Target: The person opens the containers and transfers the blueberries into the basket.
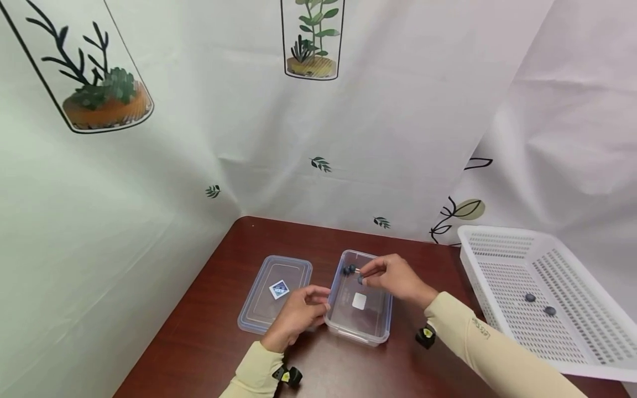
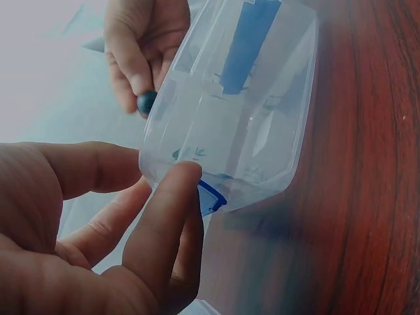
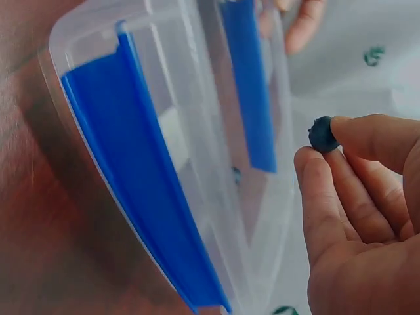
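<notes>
My right hand (image 1: 395,278) pinches a blueberry (image 3: 323,134) between thumb and fingertips, over the far right part of a clear plastic container (image 1: 348,318). Two more blueberries (image 1: 352,268) lie inside near its far left corner. At the container's left side is my left hand (image 1: 297,313); its thumb and bent fingers (image 2: 161,216) hold the rim and outer wall. Blue clips (image 3: 151,177) hang along the container's sides, and a white square label shows on its floor. To the left, partly behind my left hand, the matching lid (image 1: 256,287) lies flat.
On the right stands a white perforated basket (image 1: 478,276) with two blueberries (image 1: 539,304) in it. The dark red wooden table (image 1: 199,326) meets white printed cloth walls (image 1: 278,193) at the back and left. Both wrists carry small black devices (image 1: 425,335).
</notes>
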Motion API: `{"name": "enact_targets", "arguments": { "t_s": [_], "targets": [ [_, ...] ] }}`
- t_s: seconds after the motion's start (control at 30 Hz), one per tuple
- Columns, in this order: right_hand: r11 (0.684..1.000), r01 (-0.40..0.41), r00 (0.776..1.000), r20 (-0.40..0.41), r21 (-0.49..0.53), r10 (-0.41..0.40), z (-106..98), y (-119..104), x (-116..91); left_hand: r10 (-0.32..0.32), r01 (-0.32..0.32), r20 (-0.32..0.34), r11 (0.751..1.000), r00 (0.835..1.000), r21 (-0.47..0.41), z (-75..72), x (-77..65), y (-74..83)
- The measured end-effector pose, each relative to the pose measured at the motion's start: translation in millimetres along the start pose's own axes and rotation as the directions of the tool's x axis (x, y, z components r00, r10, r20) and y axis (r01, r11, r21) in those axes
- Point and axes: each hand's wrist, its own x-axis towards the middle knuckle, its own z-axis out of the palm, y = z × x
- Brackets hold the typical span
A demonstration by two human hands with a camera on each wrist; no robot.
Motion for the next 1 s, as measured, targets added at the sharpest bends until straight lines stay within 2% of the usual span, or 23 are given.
{"name": "enact_targets", "arguments": {
  "t_s": [0.23, 0.57, 0.7, 0.83, 1.0],
  "targets": [
    [0.999, 0.004, 0.995, -0.099, -0.048, -0.009, -39.8, -5.0, -13.3, 0.0, 0.0, 0.005, 1.0, 1.0, -0.002, -1.6, 0.3, -1.0],
    [0.982, -0.097, 0.965, -0.258, -0.161, 0.053, -112.9, -0.5, -62.3, -0.007, 0.007, 0.0, 1.0, 1.0, 0.007, 0.1, 1.7, -1.4],
    [0.969, -0.139, 0.946, -0.318, -0.206, 0.068, -139.2, 12.7, -83.4, -0.003, 0.003, 0.001, 1.0, 1.0, 0.013, 0.3, 2.3, -1.9],
    [0.959, -0.164, 0.923, -0.378, -0.231, 0.067, -161.5, 35.4, -103.8, -0.001, 0.0, 0.003, 1.0, 1.0, 0.017, 0.1, 2.7, -2.3],
    [0.951, -0.218, 0.903, -0.415, -0.221, 0.111, -182.6, 61.5, -127.1, -0.003, 0.003, -0.003, 1.0, 1.0, 0.006, 0.1, 2.4, -1.6]
  ]
}}
